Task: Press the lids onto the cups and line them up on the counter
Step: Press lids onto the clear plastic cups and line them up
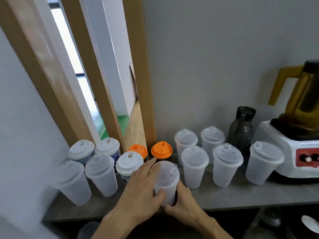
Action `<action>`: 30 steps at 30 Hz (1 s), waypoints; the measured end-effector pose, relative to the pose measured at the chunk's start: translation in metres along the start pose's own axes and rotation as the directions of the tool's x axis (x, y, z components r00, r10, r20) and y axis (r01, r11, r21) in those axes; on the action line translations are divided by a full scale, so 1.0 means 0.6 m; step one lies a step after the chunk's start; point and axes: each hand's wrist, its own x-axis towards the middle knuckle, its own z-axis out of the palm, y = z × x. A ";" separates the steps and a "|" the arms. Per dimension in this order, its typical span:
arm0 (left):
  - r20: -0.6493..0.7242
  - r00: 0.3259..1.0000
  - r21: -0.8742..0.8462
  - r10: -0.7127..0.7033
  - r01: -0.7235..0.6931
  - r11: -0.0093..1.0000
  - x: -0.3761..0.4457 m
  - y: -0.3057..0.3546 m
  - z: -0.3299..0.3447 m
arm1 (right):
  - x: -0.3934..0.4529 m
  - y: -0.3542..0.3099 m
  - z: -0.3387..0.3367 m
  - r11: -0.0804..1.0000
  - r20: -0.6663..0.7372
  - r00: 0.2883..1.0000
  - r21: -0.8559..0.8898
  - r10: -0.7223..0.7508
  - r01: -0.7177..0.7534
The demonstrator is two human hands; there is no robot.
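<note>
— Frosted plastic cup (166, 182) at the front middle of the grey worktop (233, 195), lid (166, 170) on top, held between both hands.

— And the fingers?

— Left hand (138, 190) wrapped round the cup's left side, thumb across the front wall, fingertips up near the lid rim. Right hand (183, 202) curled round the lower right side. Both gripping the cup.

— Lid fully seated?

— Cannot tell; tab sticking out on the right.

— Neighbours?

— Left: two frosted lidded cups (101, 175) in front, white-lidded paper cups (128, 163) behind, two orange-lidded cups (161, 150) against the wooden frame (148, 100). Right: five more frosted lidded cups (227, 167) in two loose rows, well apart from the held one.

— Further right?

— Dark bottle (241, 128) by the wall, then white blender base (290, 149) with amber jug (303, 94).
</note>
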 end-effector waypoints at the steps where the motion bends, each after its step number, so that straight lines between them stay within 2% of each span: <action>1: 0.012 0.999 -0.019 0.032 -0.032 0.999 -0.001 -0.004 0.002 | 0.001 -0.001 -0.002 1.000 0.013 1.000 0.003 -0.010 0.010; 3: -0.035 0.998 -0.018 0.055 -0.056 0.998 -0.005 -0.002 0.008 | 0.002 -0.002 -0.001 0.999 -0.008 0.999 0.039 -0.033 0.034; 8: -0.211 0.977 0.126 -0.017 0.045 0.991 -0.012 0.025 0.034 | -0.005 -0.018 0.012 0.993 -0.139 0.990 0.121 0.011 0.005; 12: -0.230 0.972 0.042 -0.039 0.050 0.998 -0.011 0.023 0.040 | -0.005 -0.013 0.011 0.988 -0.100 0.995 0.155 0.020 -0.004; 17: -0.184 0.982 -0.020 0.043 -0.048 0.999 -0.010 -0.007 0.055 | -0.009 -0.002 -0.011 0.994 0.001 1.000 0.111 0.005 -0.005; 21: -0.261 0.965 -0.031 -0.032 0.025 0.999 -0.005 0.009 0.074 | -0.005 -0.017 0.008 0.998 -0.072 0.997 0.056 -0.021 0.025; 26: -0.348 0.936 -0.062 -0.048 0.028 0.998 -0.005 0.015 0.081 | 0.006 -0.013 0.023 0.988 -0.119 0.993 0.155 0.006 0.012; 30: -0.321 0.947 -0.077 -0.028 0.003 0.997 -0.012 -0.006 0.069 | -0.001 0.000 0.013 0.984 -0.103 0.995 0.174 -0.005 0.023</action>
